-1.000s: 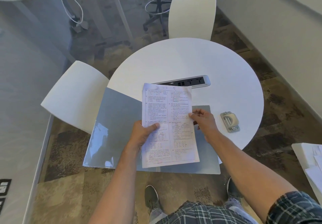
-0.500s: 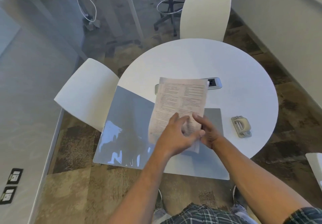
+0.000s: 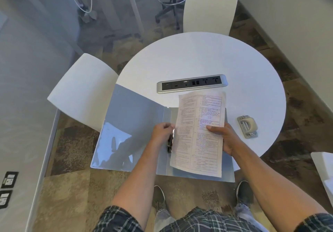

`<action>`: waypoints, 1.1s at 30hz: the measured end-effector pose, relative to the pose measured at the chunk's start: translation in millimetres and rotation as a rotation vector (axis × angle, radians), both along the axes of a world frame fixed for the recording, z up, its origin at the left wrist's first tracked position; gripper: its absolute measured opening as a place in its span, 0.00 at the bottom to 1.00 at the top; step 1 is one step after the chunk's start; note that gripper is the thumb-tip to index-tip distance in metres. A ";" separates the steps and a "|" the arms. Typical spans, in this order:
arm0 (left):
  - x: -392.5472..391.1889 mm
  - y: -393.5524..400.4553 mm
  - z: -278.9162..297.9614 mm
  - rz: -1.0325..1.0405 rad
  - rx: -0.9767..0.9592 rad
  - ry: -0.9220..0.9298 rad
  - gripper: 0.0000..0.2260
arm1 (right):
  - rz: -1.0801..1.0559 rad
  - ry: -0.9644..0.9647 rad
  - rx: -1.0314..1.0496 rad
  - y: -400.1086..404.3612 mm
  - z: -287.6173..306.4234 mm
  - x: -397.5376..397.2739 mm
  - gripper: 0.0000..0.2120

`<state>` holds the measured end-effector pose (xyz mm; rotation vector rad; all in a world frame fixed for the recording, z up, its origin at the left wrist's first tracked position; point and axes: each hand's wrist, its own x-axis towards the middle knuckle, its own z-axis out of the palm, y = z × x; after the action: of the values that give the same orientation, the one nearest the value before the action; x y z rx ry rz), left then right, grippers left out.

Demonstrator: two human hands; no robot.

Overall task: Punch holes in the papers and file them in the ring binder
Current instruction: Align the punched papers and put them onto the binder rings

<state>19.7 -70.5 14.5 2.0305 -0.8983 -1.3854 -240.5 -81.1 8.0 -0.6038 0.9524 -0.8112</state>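
A grey ring binder (image 3: 133, 123) lies open on the near edge of the round white table (image 3: 207, 58), its left cover hanging past the edge. The printed papers (image 3: 200, 141) are held over the binder's right half, with my right hand (image 3: 225, 138) gripping their right edge, thumb on top. My left hand (image 3: 162, 132) is at the binder's spine, fingers closed on the metal ring mechanism (image 3: 171, 141), just left of the papers' edge. A beige hole punch (image 3: 247, 126) sits on the table to the right of the binder.
A silver power socket strip (image 3: 191, 83) is set in the table behind the papers. White chairs stand at the left (image 3: 81, 91) and far side (image 3: 210, 8). My shoes (image 3: 159, 198) are on the patterned carpet below. More white furniture (image 3: 324, 168) at the right edge.
The papers moved from the binder's middle over to its right half. My left hand let go of them and went to the ring mechanism; my right hand now holds them alone.
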 end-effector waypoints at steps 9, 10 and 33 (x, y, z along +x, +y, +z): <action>10.6 -4.8 -13.2 0.132 -0.016 0.253 0.03 | 0.052 0.178 0.044 -6.4 -26.2 -13.7 0.20; 11.4 -5.6 -15.4 0.124 -0.006 0.233 0.02 | 0.056 0.209 0.047 -6.1 -29.5 -13.4 0.20; 10.2 -32.4 -34.9 -0.084 0.022 -0.185 0.11 | 0.061 0.547 0.009 0.3 -69.0 -7.5 0.10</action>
<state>29.9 -103.0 -20.4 2.1877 -1.0619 -1.2710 -248.0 -80.8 -61.0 -0.8657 1.4245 -0.5936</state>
